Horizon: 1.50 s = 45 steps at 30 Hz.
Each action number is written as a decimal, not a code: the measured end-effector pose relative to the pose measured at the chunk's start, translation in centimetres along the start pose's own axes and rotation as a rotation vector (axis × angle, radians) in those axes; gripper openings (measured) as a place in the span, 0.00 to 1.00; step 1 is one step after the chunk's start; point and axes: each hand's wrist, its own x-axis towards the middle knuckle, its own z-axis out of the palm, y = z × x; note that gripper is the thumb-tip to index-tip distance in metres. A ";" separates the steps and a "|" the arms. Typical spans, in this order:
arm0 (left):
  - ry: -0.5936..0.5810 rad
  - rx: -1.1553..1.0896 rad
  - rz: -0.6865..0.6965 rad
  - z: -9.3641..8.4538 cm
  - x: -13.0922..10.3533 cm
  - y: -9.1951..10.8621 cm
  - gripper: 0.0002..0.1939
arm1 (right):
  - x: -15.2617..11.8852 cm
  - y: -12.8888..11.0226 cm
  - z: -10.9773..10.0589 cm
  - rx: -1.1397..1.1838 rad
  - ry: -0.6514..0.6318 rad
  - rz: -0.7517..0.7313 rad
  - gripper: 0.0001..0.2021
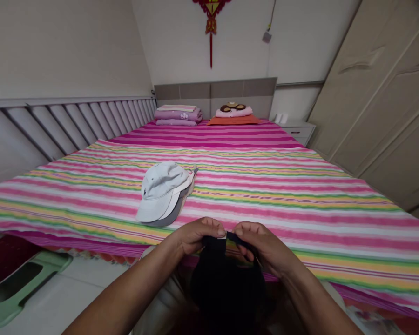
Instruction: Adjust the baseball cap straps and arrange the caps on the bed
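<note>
A black cap (226, 284) hangs at the bed's near edge, its back strap and opening facing up. My left hand (204, 232) pinches the strap's left part, with a small pale patch by the thumb. On the other side my right hand (256, 239) grips the strap's right part, some of its fingers showing through the opening. Beyond my left hand, a stack of caps (164, 193) lies on the striped bed sheet (265, 186), a light one on top of white and grey ones.
Folded purple bedding (178, 115) and a pink bundle (233, 111) rest by the headboard (209, 93). A railing (73, 123) runs along the left. A green stool (24, 288) stands lower left, a nightstand (296, 130) at the far right corner.
</note>
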 end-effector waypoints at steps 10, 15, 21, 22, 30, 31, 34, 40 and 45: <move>0.015 -0.078 0.095 -0.8 0.3 0.3 0.09 | 0.8 3.3 -3.9 0.226 -0.089 0.108 0.13; 0.021 -0.108 0.078 -1.2 0.9 0.1 0.10 | 0.7 3.0 -3.7 0.367 -0.003 0.046 0.11; 0.026 -0.144 0.064 -1.2 1.2 0.1 0.10 | 0.5 2.3 -3.5 0.430 0.061 -0.005 0.10; 0.031 -0.151 0.064 -1.2 1.2 0.1 0.10 | 0.5 2.3 -3.5 0.434 0.069 -0.013 0.09; 0.070 -0.140 0.021 -1.1 1.2 0.1 0.07 | 0.6 2.3 -3.6 0.451 0.094 -0.043 0.08; 0.090 -0.143 0.001 -1.1 1.2 0.2 0.07 | 0.6 2.3 -3.7 0.454 0.084 -0.042 0.08; 0.142 -0.155 -0.065 -1.1 1.0 0.2 0.10 | 0.5 2.3 -3.7 0.456 0.066 -0.037 0.08; 0.112 -0.043 -0.039 -1.3 1.1 -0.2 0.06 | 0.6 2.2 -3.5 0.485 0.060 -0.015 0.08; 0.107 -0.102 -0.032 -1.3 0.8 0.1 0.08 | 0.6 2.2 -3.5 0.493 0.060 -0.015 0.07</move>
